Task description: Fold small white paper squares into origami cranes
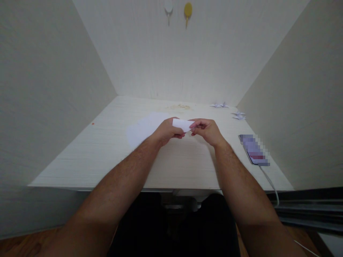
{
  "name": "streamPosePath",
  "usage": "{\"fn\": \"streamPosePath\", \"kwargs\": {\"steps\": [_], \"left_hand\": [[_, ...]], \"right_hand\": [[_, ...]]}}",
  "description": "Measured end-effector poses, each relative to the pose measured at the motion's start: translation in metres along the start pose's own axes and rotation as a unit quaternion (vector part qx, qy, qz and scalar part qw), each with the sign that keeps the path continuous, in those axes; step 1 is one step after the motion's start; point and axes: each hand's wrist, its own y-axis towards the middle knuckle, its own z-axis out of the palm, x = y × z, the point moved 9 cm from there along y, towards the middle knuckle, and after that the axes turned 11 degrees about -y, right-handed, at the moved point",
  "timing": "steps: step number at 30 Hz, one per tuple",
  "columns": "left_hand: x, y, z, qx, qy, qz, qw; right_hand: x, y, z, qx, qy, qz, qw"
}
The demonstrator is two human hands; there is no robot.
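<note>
Both my hands meet above the middle of a pale wooden desk [88,157]. Between them is a small folded piece of white paper [183,124]. My left hand [168,130] curls round its left end, fingers closed. My right hand [207,130] pinches its right end between thumb and fingertips. The paper is lifted slightly off the desk and lies roughly level.
Flat white sheets [143,129] lie on the desk behind my left hand. Small folded paper figures [219,105] [238,115] sit at the back right. A phone [254,149] with a white cable [270,184] lies at the right edge. Walls close in on three sides; two hooks [178,10] hang above.
</note>
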Motion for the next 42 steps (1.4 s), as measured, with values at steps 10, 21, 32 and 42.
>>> {"fn": "streamPosePath", "kwargs": {"steps": [10, 21, 32, 42], "left_hand": [[-0.001, -0.001, 0.000, -0.003, 0.082, 0.019, 0.996], [-0.003, -0.003, 0.000, -0.039, 0.123, 0.035, 0.991], [-0.005, 0.000, 0.001, -0.073, 0.245, 0.098, 0.962], [-0.008, -0.004, 0.006, -0.065, 0.293, 0.085, 0.950]], "right_hand": [[-0.002, 0.000, 0.000, 0.011, -0.005, -0.010, 1.000], [-0.006, 0.001, 0.000, 0.001, -0.014, 0.007, 1.000], [-0.008, -0.001, -0.012, -0.107, -0.116, 0.060, 0.986], [-0.007, 0.000, -0.010, -0.112, -0.113, 0.050, 0.986]]}}
